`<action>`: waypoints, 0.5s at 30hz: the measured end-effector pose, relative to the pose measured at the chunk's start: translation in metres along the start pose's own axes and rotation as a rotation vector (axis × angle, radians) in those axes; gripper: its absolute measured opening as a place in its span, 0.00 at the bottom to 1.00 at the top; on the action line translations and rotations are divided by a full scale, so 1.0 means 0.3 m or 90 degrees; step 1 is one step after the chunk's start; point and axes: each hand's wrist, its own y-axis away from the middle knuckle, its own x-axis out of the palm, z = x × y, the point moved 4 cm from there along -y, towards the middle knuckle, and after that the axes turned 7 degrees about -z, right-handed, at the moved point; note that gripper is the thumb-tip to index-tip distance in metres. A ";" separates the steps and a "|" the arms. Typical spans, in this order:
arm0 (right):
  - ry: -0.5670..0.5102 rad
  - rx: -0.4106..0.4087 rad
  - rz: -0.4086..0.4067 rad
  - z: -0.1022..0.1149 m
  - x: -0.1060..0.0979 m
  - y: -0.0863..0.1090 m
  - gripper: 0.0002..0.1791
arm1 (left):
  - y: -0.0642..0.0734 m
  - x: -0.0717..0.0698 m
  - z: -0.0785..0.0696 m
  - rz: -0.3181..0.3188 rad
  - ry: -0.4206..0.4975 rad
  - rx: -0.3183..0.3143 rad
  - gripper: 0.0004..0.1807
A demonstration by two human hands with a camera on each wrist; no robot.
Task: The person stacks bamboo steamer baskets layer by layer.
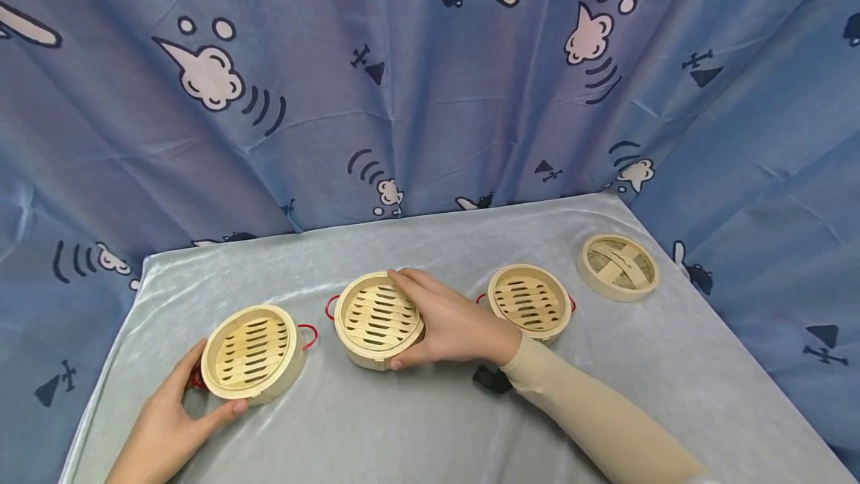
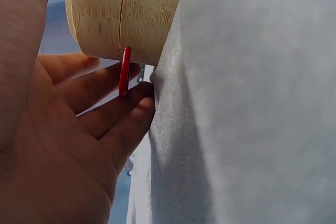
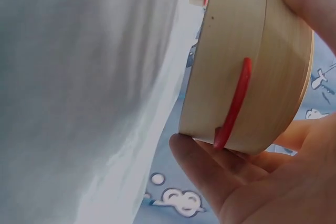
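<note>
At the left of the table, a round bamboo steamer basket (image 1: 252,353) with red handles has my left hand (image 1: 168,417) around its near left side. The thumb lies at its front, and the fingers reach round the side past a red handle (image 2: 125,72). My right hand (image 1: 446,320) grips a second bamboo steamer basket (image 1: 378,316) in the middle, fingers at the back rim and thumb at the front. In the right wrist view this basket's red handle (image 3: 234,103) shows between thumb and fingers. Both baskets have slatted bottoms with nothing on them.
Right of my right hand stands a third steamer basket (image 1: 529,301), partly behind the wrist. A woven bamboo lid (image 1: 618,267) lies at the far right. Beneath my right forearm is a small black object (image 1: 493,379). A blue patterned curtain (image 1: 430,95) borders the grey cloth-covered table (image 1: 376,432).
</note>
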 end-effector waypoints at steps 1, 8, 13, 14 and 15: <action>0.001 -0.003 0.003 0.008 0.002 -0.010 0.73 | 0.002 0.003 0.003 -0.002 0.003 0.001 0.62; -0.002 -0.032 0.013 0.050 0.018 -0.063 0.72 | 0.001 0.018 0.009 -0.063 0.044 0.046 0.61; -0.009 -0.060 0.011 0.082 0.028 -0.105 0.72 | -0.012 0.008 0.013 -0.059 0.059 0.039 0.60; -0.011 -0.064 0.010 0.090 0.032 -0.114 0.72 | -0.010 0.006 0.017 -0.059 0.060 0.038 0.60; -0.012 -0.067 0.010 0.099 0.035 -0.123 0.73 | -0.008 0.004 0.021 -0.057 0.060 0.037 0.60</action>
